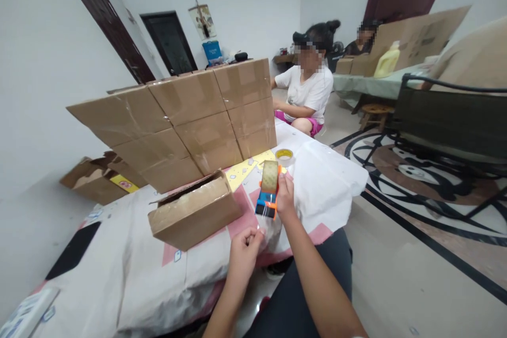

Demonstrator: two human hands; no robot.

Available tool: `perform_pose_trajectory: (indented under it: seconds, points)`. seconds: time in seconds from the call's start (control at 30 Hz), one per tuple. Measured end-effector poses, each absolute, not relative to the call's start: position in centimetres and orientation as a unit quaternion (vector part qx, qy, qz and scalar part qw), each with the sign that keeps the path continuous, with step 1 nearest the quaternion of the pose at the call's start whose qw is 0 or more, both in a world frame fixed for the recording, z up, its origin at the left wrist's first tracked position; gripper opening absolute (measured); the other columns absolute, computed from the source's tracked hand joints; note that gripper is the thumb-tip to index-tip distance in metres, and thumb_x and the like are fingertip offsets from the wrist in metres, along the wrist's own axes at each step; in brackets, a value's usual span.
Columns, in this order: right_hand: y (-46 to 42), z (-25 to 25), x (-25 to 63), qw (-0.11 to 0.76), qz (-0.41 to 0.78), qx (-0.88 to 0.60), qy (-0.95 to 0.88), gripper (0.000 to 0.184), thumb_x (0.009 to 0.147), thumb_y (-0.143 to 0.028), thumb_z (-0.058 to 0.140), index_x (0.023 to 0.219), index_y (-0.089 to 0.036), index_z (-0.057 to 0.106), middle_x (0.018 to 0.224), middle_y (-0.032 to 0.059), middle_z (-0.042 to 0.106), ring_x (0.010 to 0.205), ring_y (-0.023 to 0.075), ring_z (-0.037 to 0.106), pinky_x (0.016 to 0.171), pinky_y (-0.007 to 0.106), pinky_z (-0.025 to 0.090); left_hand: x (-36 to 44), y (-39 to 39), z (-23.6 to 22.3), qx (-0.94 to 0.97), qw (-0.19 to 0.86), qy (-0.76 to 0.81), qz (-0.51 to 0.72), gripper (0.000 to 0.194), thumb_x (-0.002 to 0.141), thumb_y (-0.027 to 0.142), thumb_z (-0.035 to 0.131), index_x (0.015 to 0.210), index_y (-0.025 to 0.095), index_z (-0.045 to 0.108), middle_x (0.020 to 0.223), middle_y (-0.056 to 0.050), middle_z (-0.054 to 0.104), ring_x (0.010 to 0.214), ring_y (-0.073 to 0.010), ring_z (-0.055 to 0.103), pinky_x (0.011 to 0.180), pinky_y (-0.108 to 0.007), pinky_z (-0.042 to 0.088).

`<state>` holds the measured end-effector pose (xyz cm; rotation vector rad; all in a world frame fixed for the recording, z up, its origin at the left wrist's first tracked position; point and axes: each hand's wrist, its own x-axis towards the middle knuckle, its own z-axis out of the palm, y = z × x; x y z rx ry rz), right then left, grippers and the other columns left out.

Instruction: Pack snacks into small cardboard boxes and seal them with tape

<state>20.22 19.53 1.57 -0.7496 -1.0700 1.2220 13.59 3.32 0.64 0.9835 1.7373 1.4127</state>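
Observation:
My right hand (285,198) grips an orange and blue tape dispenser (268,190) with a roll of brownish tape, held upright over the table's near edge. My left hand (244,251) is closed in a pinch on the free end of clear tape (262,226) drawn from the dispenser. A small open cardboard box (194,210) lies on the table just left of both hands, its flaps loose.
A wall of stacked sealed cardboard boxes (190,121) stands behind the small box. A spare tape roll (284,156) sits on the white-covered table (328,174). A seated person (307,92) works beyond the table, another further back. A dark metal-framed cot (451,116) stands at the right.

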Motion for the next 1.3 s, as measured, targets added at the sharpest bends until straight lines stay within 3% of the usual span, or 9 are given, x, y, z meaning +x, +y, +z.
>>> perform_pose_trajectory:
  seconds: [0.17, 0.33, 0.47, 0.7, 1.07, 1.3]
  points:
    - [19.7, 1.3, 20.4, 0.632, 0.498, -0.35, -0.479, 0.057, 0.09, -0.073, 0.045, 0.07, -0.02, 0.052, 0.067, 0.0004, 0.051, 0.065, 0.0153, 0.047, 0.057, 0.027, 0.041, 13.4, 3.8, 0.4, 0.375, 0.345, 0.663, 0.547, 0.054, 0.067, 0.066, 0.07, 0.051, 0.018, 0.052, 0.05, 0.005, 0.034, 0.052, -0.0097, 0.031, 0.051, -0.024, 0.024]
    - [19.7, 0.8, 20.9, 0.628, 0.407, -0.293, -0.595, 0.05, 0.099, -0.06, 0.038, 0.068, -0.022, 0.047, 0.066, 0.0009, 0.049, 0.063, 0.0159, 0.045, 0.058, 0.03, 0.036, 13.1, 3.4, 0.3, 0.364, 0.343, 0.665, 0.555, 0.056, 0.067, 0.069, 0.069, 0.054, 0.017, 0.056, 0.053, 0.003, 0.041, 0.055, -0.0113, 0.036, 0.053, -0.024, 0.028]
    - [19.6, 0.7, 20.9, 0.635, 0.406, -0.292, -0.589, 0.044, 0.1, -0.053, 0.037, 0.069, -0.022, 0.044, 0.065, -0.0009, 0.045, 0.06, 0.0152, 0.042, 0.056, 0.029, 0.033, 12.9, 3.2, 0.9, 0.358, 0.339, 0.671, 0.553, 0.059, 0.063, 0.074, 0.069, 0.053, 0.017, 0.056, 0.052, 0.002, 0.042, 0.055, -0.0121, 0.037, 0.052, -0.024, 0.029]
    - [19.2, 1.3, 21.1, 0.619, 0.351, -0.267, -0.649, 0.033, 0.091, -0.046, 0.056, 0.07, -0.021, 0.049, 0.068, -0.001, 0.047, 0.064, 0.0154, 0.043, 0.06, 0.029, 0.035, 12.2, 2.9, 1.9, 0.358, 0.328, 0.68, 0.55, 0.062, 0.057, 0.077, 0.071, 0.049, 0.017, 0.055, 0.051, 0.002, 0.041, 0.056, -0.013, 0.037, 0.052, -0.025, 0.029]
    - [18.8, 1.3, 20.8, 0.617, 0.37, -0.277, -0.637, 0.027, 0.093, -0.039, 0.054, 0.073, -0.021, 0.05, 0.067, -0.002, 0.046, 0.061, 0.0141, 0.043, 0.058, 0.028, 0.036, 10.3, 3.1, 0.6, 0.381, 0.318, 0.678, 0.542, 0.054, 0.063, 0.068, 0.071, 0.053, 0.017, 0.059, 0.057, 0.0, 0.048, 0.063, -0.0163, 0.044, 0.06, -0.027, 0.035]
    - [18.7, 1.1, 20.7, 0.622, 0.414, -0.284, -0.601, 0.035, 0.093, -0.047, 0.054, 0.07, -0.021, 0.046, 0.065, -0.0026, 0.043, 0.061, 0.0134, 0.043, 0.057, 0.027, 0.036, 10.3, 3.1, 0.4, 0.394, 0.366, 0.67, 0.512, 0.047, 0.065, 0.06, 0.068, 0.052, 0.018, 0.053, 0.054, 0.002, 0.041, 0.057, -0.0137, 0.038, 0.055, -0.026, 0.03]
